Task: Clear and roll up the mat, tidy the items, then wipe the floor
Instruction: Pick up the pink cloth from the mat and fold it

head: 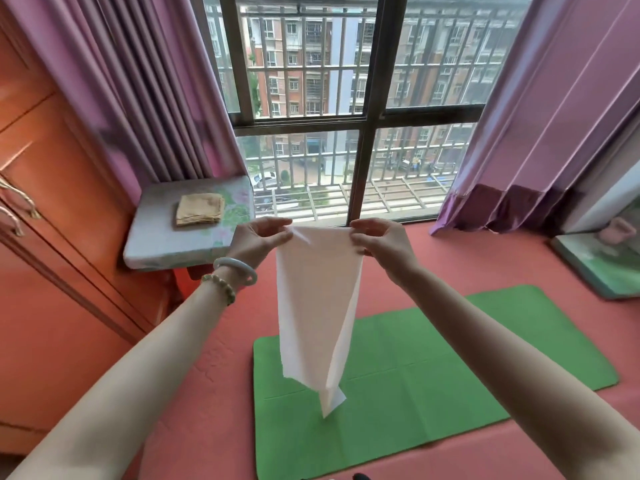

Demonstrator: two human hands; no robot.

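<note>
A white cloth [317,306] hangs in the air in front of me, above the floor. My left hand [258,239] pinches its upper left corner and my right hand [379,240] pinches its upper right corner, so the top edge is stretched between them. The cloth's lower end tapers to a point over the green mat [450,368]. The mat lies flat and unrolled on the red floor [221,393], with fold creases across it and nothing on it.
A low cushioned stool [156,237] stands at the left by the window, with a folded tan cloth [199,209] on it. An orange wooden wardrobe [52,202] lines the left side. Purple curtains [540,133] frame the window. A green-edged pad [602,268] lies at the right.
</note>
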